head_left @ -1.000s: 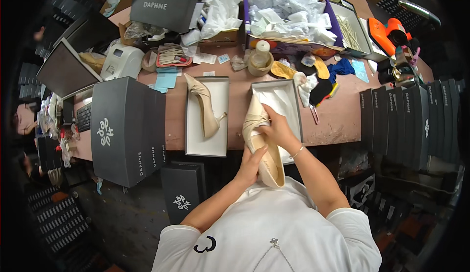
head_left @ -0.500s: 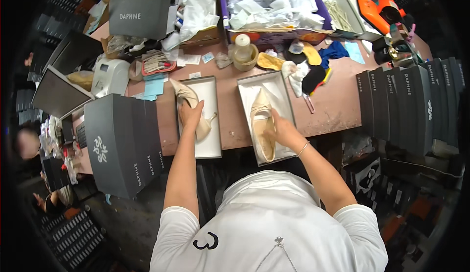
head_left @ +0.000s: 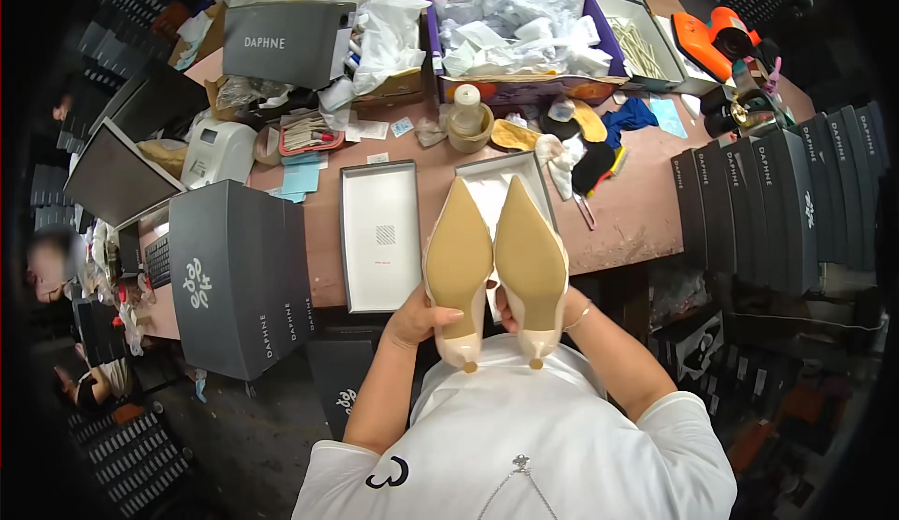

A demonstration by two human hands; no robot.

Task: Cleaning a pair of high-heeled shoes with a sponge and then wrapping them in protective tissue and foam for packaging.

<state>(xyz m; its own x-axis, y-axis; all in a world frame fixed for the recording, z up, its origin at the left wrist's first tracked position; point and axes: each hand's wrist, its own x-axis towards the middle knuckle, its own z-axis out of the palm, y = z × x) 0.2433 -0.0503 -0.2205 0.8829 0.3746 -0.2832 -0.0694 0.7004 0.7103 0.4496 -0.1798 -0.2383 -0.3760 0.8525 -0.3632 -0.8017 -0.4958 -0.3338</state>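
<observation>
Two beige pointed heeled shoes are held up side by side with their tan soles facing me and toes pointing away. My left hand is closed around the heel part of the left shoe, thumb against its sole edge. The right shoe is gripped by my right hand, whose fingers are partly hidden behind it. Beneath the shoes, one open shoebox half lined with white paper is largely covered. Left of it lies the other shallow box half, white inside with a small printed patch.
Grey shoeboxes stand stacked at the left and in a row at the right. A purple-edged carton full of crumpled paper sits at the back. Before it are a bottle in a tape roll and several cloths.
Both shoes have been lifted out of the box halves, brought together in front of me and turned soles up. The left box half now shows its bare inside.
</observation>
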